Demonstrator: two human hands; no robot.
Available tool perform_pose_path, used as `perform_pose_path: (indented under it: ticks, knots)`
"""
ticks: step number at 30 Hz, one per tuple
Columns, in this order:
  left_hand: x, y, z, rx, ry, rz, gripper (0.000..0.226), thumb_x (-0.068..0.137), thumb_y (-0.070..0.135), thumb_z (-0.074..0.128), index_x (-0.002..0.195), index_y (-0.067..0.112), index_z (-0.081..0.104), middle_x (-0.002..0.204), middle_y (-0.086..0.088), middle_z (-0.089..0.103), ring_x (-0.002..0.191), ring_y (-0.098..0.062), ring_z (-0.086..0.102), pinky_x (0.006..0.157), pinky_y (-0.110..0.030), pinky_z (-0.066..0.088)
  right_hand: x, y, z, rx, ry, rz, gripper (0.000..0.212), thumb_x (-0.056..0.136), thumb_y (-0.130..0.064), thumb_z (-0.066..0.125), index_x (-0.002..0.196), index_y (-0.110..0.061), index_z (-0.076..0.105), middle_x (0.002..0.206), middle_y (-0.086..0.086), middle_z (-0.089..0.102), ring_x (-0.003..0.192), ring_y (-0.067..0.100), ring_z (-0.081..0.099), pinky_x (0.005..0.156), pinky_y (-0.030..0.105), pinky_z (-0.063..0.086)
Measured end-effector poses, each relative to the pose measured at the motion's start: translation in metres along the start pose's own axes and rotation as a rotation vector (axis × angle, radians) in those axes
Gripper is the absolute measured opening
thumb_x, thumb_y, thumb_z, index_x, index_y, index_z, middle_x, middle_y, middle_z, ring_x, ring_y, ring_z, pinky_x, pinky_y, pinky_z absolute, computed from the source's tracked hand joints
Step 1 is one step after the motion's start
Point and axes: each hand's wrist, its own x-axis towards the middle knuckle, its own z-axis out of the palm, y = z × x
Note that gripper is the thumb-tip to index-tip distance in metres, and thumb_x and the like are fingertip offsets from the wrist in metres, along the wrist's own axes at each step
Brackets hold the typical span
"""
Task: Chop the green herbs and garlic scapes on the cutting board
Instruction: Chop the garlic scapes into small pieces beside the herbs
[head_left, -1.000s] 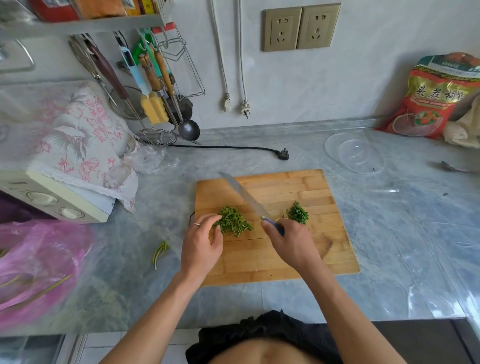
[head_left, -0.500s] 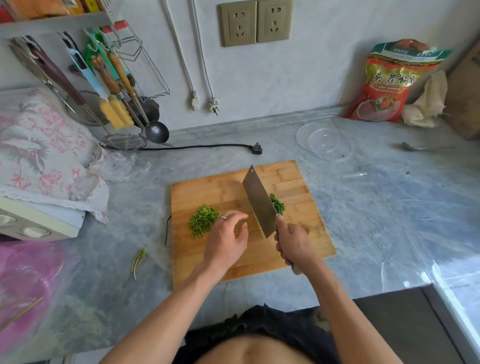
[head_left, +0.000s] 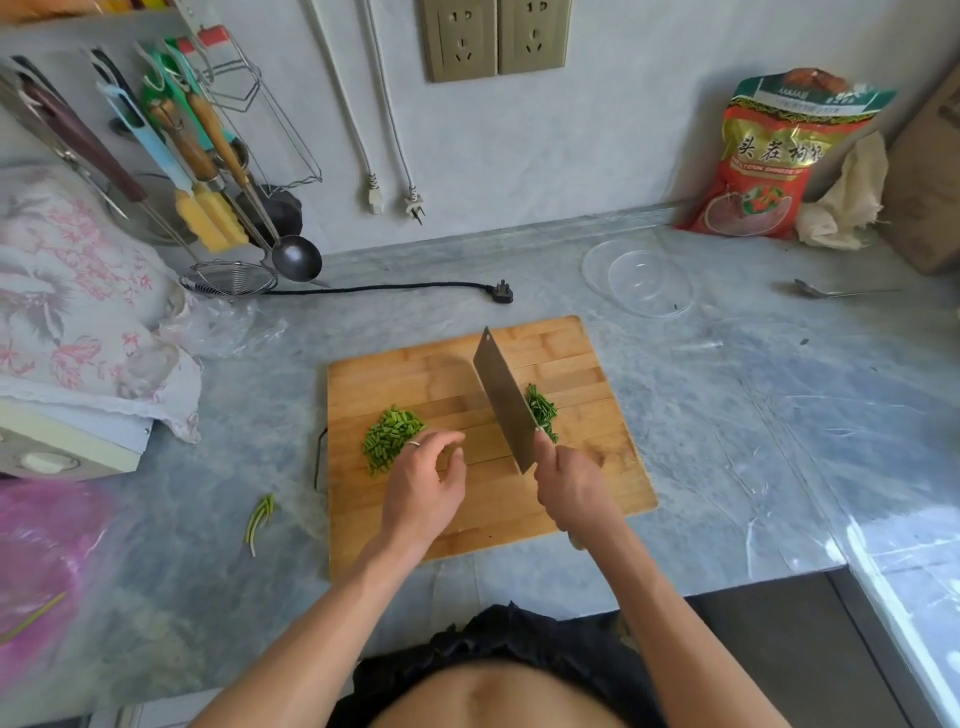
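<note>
Centrally on the cutting board (head_left: 597, 478): chopped garlic scapes (head_left: 390, 437) heaped left, darker green herbs (head_left: 543, 410) right, likely kept apart for separate chopping. Between them, cleaver (head_left: 503, 397) gripped by right hand (head_left: 569, 486), long axis toward upper left of frame, blade tilted. Left hand (head_left: 423, 491) loosely open, holding nothing, beside the scapes

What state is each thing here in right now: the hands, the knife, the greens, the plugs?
Left hand: loosely curled, holding nothing, over the wooden cutting board.
Right hand: grips the steel cleaver, blade tilted.
Pale green chopped scapes: cut, piled.
Dark green chopped herbs: cut, piled beside the blade.
Black plug: unplugged, lying on the counter.
Two white plugs: unplugged, hanging.
Clear glass bowl: looks empty.
</note>
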Motion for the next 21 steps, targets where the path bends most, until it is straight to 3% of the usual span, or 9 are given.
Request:
perform_pose_path:
  ticks: [2,6,10,13,16,21]
  knots:
    - [-0.002,-0.003,0.000,-0.011,0.016,-0.026,0.023,0.094,0.012,0.062,0.115,0.012,0.070,0.114,0.004,0.068,0.107,-0.006,0.061,0.091,-0.009,0.044,0.003,0.000,-0.004,-0.015,0.022,0.007,0.062,0.104,-0.048,0.023,0.067,-0.008,0.055,0.071,0.014,0.065,0.059,0.023,0.058,0.062,0.037,0.051]
    - [-0.004,-0.010,0.000,-0.027,0.146,-0.110,0.023,0.093,0.011,0.062,0.115,0.013,0.069,0.119,0.004,0.064,0.115,-0.010,0.057,0.099,-0.023,0.047,0.001,-0.012,0.008,-0.095,-0.020,-0.042,0.061,0.105,-0.045,0.025,0.085,0.001,0.060,0.082,0.018,0.064,0.074,0.031,0.060,0.066,0.034,0.045]
    - [-0.005,-0.030,-0.010,0.038,0.321,-0.254,0.031,0.097,0.022,0.056,0.126,0.012,0.061,0.131,-0.003,0.058,0.122,-0.019,0.053,0.103,-0.032,0.043,-0.007,-0.028,0.027,-0.276,-0.040,-0.107,0.051,0.103,-0.049,0.027,0.074,-0.011,0.044,0.063,0.002,0.046,0.052,0.015,0.042,0.048,0.030,0.030]
    - [-0.006,-0.046,-0.021,0.095,0.284,-0.348,0.043,0.102,0.034,0.045,0.138,0.012,0.048,0.142,-0.010,0.050,0.134,-0.027,0.043,0.110,-0.042,0.038,-0.012,-0.036,0.039,-0.299,-0.041,-0.063,0.050,0.102,-0.053,0.025,0.086,-0.011,0.046,0.069,0.002,0.051,0.055,0.016,0.045,0.045,0.029,0.028]
    - [0.003,-0.060,-0.024,0.119,0.210,-0.431,0.054,0.104,0.042,0.036,0.147,0.010,0.040,0.151,-0.016,0.041,0.142,-0.031,0.034,0.116,-0.044,0.029,-0.021,-0.045,0.058,-0.291,-0.026,-0.046,0.046,0.102,-0.051,0.024,0.089,-0.011,0.044,0.079,0.010,0.060,0.063,0.024,0.050,0.053,0.032,0.035]
    - [0.017,-0.070,-0.022,0.317,0.152,-0.258,0.060,0.101,0.044,0.025,0.132,0.002,0.054,0.138,-0.019,0.055,0.135,-0.038,0.042,0.113,-0.053,0.031,-0.039,-0.064,0.090,-0.227,-0.061,-0.006,0.046,0.102,-0.053,0.026,0.090,-0.013,0.046,0.075,0.005,0.054,0.062,0.022,0.049,0.052,0.033,0.033]
